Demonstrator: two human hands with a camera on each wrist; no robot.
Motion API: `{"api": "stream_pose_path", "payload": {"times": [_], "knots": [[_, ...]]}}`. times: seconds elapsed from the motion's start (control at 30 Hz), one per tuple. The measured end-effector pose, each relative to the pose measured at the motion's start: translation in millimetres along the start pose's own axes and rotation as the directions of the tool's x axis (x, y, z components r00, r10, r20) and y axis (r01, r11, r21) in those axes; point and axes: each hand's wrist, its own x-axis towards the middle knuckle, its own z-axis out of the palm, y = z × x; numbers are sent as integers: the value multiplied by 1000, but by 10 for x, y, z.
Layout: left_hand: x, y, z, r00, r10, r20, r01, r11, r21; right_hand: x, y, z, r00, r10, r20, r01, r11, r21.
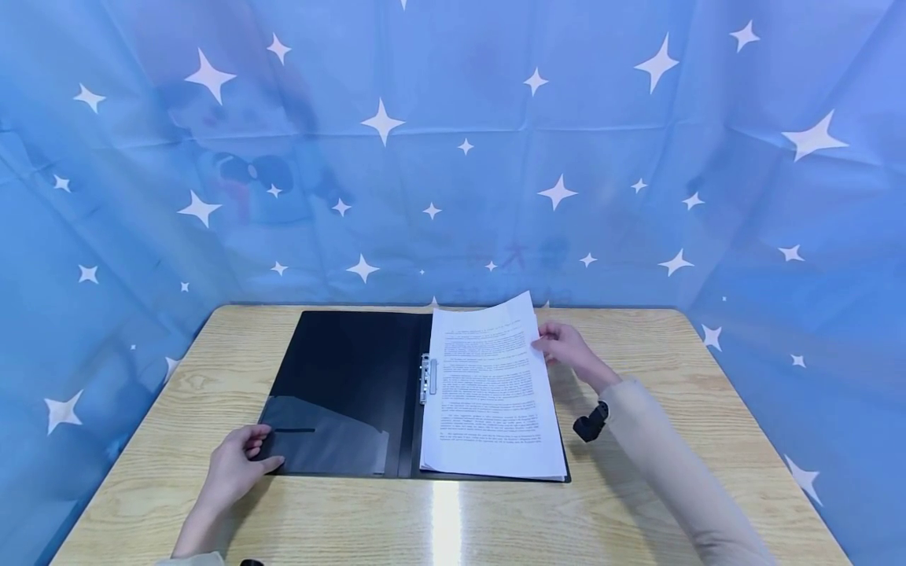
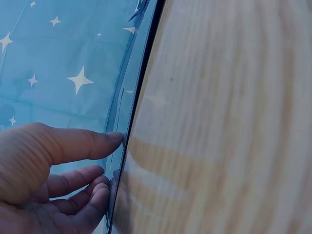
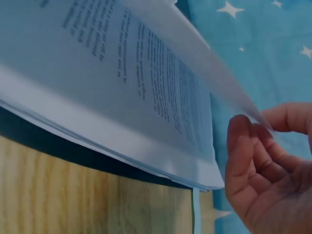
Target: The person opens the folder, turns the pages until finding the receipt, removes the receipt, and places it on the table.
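Note:
A black lever-clip folder [image 1: 354,354] lies spread on the table in the head view, with a stack of printed papers [image 1: 488,393] on its right half. My right hand [image 1: 566,350] pinches the upper right edge of the top sheet [image 3: 204,53] between thumb and fingers. That sheet curves up from the printed page below it in the right wrist view. At the lower left corner of the folder's left cover, my left hand [image 1: 237,464] rests with thumb and fingertips apart, touching the cover's edge. The left wrist view shows its thumb [image 2: 92,145] at that edge.
A metal clip [image 1: 428,377] is fixed beside the folder's spine at the left of the papers. The left cover has a clear pocket [image 1: 333,444] with a dark slit. Behind the wooden table [image 1: 637,338] hangs a blue curtain [image 1: 453,228] with white stars.

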Motion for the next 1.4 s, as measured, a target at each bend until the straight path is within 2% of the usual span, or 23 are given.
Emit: {"api": "stream_pose_path", "payload": {"times": [0.47,0.73,1.4], "knots": [[1,-24,7,1000,2,-5,-2,1000,1,-213,-63,70,998,38,59,-43,996,81],[7,-25,7,1000,0,-5,0,1000,0,-271,-143,131,996,25,82,-31,996,80],[24,20,-2,1000,-11,18,11,1000,3,-270,-686,334,986,-25,167,-14,974,228]]}}
